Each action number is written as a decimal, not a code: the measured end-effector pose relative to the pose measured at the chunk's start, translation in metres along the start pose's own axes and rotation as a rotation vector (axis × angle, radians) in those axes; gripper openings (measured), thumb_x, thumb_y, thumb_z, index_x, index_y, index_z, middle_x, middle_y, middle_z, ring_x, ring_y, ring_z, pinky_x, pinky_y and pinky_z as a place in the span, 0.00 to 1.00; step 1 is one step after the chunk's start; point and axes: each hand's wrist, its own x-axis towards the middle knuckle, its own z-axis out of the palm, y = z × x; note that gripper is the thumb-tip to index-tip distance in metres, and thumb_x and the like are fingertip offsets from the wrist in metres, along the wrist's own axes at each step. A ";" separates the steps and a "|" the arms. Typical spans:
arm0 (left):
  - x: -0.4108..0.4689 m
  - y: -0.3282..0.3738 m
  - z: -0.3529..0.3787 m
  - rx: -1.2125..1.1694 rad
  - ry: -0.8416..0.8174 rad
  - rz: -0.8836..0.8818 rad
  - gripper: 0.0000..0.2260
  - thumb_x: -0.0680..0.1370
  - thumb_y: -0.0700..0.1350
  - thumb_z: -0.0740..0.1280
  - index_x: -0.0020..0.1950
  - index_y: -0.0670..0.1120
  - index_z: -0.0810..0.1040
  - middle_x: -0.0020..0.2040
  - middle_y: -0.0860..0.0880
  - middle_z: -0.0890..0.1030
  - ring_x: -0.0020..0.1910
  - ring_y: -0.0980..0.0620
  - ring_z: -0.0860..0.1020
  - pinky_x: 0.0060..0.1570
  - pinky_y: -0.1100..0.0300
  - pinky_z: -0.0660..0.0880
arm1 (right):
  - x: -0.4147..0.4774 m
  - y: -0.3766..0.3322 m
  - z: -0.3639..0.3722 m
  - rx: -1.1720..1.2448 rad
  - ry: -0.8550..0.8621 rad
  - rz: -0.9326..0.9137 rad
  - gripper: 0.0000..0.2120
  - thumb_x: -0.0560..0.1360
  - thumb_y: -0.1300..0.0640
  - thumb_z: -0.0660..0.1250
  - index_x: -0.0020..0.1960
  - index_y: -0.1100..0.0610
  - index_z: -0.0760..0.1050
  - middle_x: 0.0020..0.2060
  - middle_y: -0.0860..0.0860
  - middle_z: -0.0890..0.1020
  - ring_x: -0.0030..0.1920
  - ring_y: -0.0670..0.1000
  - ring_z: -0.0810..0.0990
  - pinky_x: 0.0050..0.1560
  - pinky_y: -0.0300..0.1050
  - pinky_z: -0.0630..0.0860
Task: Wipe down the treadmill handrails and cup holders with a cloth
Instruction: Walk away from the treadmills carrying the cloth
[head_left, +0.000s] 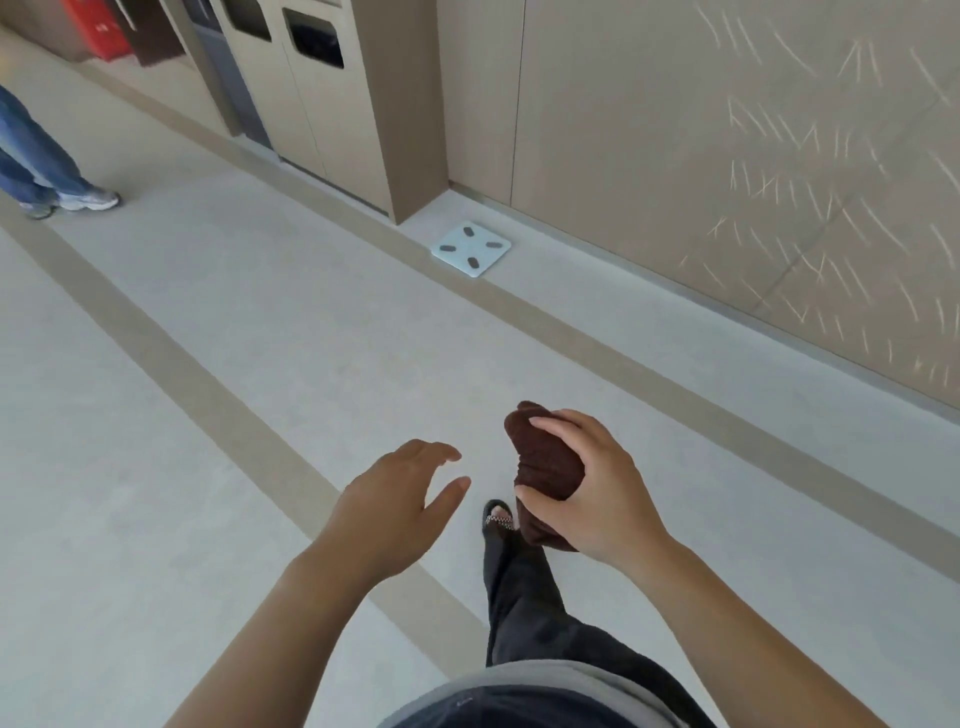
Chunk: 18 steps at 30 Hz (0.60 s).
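Note:
My right hand (597, 499) grips a bunched dark brown cloth (545, 457), held in front of me above the floor. My left hand (395, 499) is beside it, a little to the left, fingers apart and holding nothing. The two hands do not touch. No treadmill, handrail or cup holder is in view. One of my legs in dark trousers, with a sandalled foot (497, 514), is stepping forward below the cloth.
A pale floor with tan stripes (218, 395) runs ahead. A white bathroom scale (470, 249) lies by the beige wall (675, 156). Bin cabinets (322, 93) stand at the back. Another person's legs and sneakers (62, 192) are at far left.

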 end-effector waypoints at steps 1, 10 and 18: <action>0.031 -0.007 -0.008 0.000 -0.010 0.004 0.17 0.77 0.60 0.55 0.63 0.57 0.69 0.61 0.58 0.74 0.58 0.58 0.73 0.55 0.57 0.72 | 0.032 0.007 0.001 0.001 0.009 0.010 0.28 0.64 0.49 0.73 0.63 0.45 0.72 0.63 0.42 0.71 0.62 0.46 0.72 0.64 0.43 0.69; 0.266 -0.080 -0.137 -0.008 0.066 -0.153 0.18 0.77 0.60 0.55 0.65 0.58 0.68 0.65 0.59 0.71 0.46 0.57 0.74 0.55 0.57 0.72 | 0.328 -0.006 0.026 0.022 -0.136 -0.073 0.28 0.65 0.49 0.73 0.63 0.44 0.72 0.63 0.41 0.72 0.61 0.44 0.72 0.62 0.42 0.70; 0.408 -0.200 -0.230 -0.053 0.259 -0.372 0.18 0.77 0.59 0.56 0.65 0.55 0.68 0.66 0.55 0.71 0.50 0.51 0.76 0.53 0.52 0.73 | 0.560 -0.064 0.123 0.084 -0.314 -0.229 0.28 0.64 0.48 0.73 0.64 0.45 0.72 0.63 0.42 0.72 0.63 0.44 0.71 0.64 0.45 0.70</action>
